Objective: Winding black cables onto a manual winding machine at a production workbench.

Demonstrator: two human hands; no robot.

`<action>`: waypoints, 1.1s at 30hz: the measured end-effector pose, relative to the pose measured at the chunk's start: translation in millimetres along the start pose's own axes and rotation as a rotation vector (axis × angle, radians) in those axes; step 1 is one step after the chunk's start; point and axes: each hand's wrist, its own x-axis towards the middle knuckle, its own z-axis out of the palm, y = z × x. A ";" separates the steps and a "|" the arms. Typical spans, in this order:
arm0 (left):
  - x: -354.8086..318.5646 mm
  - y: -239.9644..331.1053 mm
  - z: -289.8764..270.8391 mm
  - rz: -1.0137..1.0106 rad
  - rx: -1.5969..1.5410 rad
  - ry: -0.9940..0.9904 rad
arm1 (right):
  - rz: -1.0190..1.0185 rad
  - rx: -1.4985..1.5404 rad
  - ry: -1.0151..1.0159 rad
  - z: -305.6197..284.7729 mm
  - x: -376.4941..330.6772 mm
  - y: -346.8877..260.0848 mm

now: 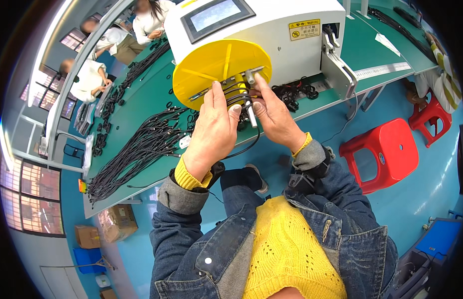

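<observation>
A loop of black cable [233,98] is wound about the posts on the front of a yellow disc [194,74]. A pale metal rod [252,117] sticks out from the disc toward me. My left hand [214,127] is at the left side of the coil, its fingers along the cable and its thumb in front. On the other side, my right hand [277,115] grips the coil between thumb and fingers beside the rod. A tail of cable hangs below the coil, between my hands. The disc sits on a white winding machine [276,50].
A screen [215,16] tops the machine. Bundled black cables [141,147] lie on the green table [156,89] to the left, and coiled ones [296,93] at the right. A metal bracket [338,72] juts out at right. Red stools [383,154] stand on the floor; several people sit nearby.
</observation>
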 end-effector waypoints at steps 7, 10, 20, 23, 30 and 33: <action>10.9 2.0 -14.0 -0.019 -0.002 -0.195 | -0.120 -0.178 0.095 18.2 -13.9 -10.0; 12.0 5.3 -14.8 0.025 0.027 -0.164 | -0.148 -0.258 0.139 26.0 -9.8 -7.9; 10.6 10.9 -22.5 0.018 0.198 -0.189 | 0.074 -0.231 0.103 25.2 -5.3 -28.4; -5.4 25.1 -24.4 0.075 0.242 -0.166 | 0.085 -0.228 0.085 21.3 -19.5 -41.3; -48.6 57.9 -14.9 0.086 0.259 -0.136 | 0.004 -0.378 -0.084 1.1 -51.7 -53.8; -65.2 58.2 5.8 -0.025 0.072 -0.088 | -0.025 -0.451 -0.170 -6.4 -62.3 -42.3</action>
